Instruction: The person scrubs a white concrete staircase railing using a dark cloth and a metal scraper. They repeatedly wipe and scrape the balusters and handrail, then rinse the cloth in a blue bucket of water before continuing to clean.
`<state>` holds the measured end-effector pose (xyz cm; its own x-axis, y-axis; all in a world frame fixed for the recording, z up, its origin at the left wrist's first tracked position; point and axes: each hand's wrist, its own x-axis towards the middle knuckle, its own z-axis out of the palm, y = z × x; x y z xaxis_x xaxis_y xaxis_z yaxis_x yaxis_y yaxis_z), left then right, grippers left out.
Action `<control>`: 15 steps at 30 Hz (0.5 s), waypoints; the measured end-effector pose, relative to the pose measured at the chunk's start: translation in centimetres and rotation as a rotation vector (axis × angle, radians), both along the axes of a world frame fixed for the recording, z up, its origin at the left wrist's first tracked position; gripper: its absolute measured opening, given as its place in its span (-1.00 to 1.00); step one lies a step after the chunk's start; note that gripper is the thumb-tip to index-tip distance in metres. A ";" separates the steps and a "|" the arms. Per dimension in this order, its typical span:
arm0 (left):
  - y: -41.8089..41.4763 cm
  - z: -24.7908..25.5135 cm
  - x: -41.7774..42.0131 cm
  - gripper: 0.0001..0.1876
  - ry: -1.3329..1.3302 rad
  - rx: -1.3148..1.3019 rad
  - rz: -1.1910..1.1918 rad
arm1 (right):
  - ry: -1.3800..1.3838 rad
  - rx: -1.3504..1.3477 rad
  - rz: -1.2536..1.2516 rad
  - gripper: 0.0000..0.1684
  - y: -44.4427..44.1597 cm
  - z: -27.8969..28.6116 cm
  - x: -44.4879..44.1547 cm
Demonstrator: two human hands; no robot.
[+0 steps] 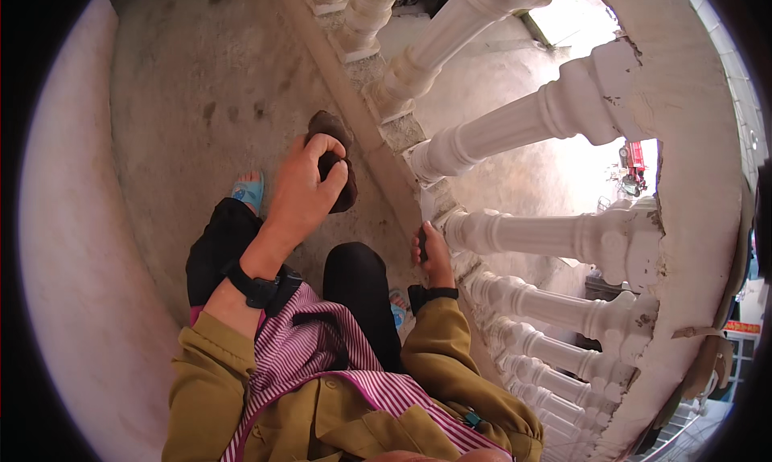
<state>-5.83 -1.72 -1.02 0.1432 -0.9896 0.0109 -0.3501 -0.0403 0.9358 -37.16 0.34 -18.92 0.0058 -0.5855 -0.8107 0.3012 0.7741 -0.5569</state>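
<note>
My left hand [310, 178] grips a dark brown, lumpy piece [347, 199], perhaps a cloth or pad, in front of my knees; its material cannot be told. My right hand [433, 256] is curled around a small dark object [422, 245], mostly hidden by the fingers. It is low beside the foot of a white baluster [512, 231], near the concrete base edge [392, 178] of the balustrade. Whether this hand touches the base cannot be told.
Turned white balusters [506, 124] run along my right under a chipped, pale handrail [693, 178]. A pale wall [66, 221] curves on the left. Stained concrete floor [181, 100] lies below my sandalled feet [248, 190]. Beyond the railing stands a red vehicle [633, 166].
</note>
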 end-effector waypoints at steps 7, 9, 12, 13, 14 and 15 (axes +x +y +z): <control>-0.2 -1.2 0.3 -0.79 0.036 -0.032 0.013 | -0.126 0.071 -0.015 -0.59 -0.4 0.2 0.1; 0.0 -0.8 0.1 -0.79 0.005 0.019 0.004 | -0.124 0.054 -0.026 -0.59 -0.5 -0.1 0.0; 0.0 -0.5 -0.1 -0.80 0.040 0.001 0.003 | -0.113 0.060 -0.054 -0.59 -0.8 -0.7 -0.5; 0.0 -0.4 -0.1 -0.79 0.028 0.007 -0.006 | -0.107 0.061 -0.064 -0.59 -1.0 -0.7 -0.6; 0.0 -0.4 0.0 -0.79 0.017 0.011 -0.014 | -0.049 0.026 -0.117 -0.60 -0.8 -0.7 -0.6; 0.0 -0.5 0.1 -0.79 0.003 0.016 -0.016 | 0.007 -0.009 -0.163 -0.61 -0.8 -0.8 -0.3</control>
<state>-5.74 -1.71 -1.50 0.1270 -0.9919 -0.0054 -0.3477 -0.0496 0.9363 -37.45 -0.46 -19.69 -0.0960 -0.5850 -0.8053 0.4186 0.7103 -0.5659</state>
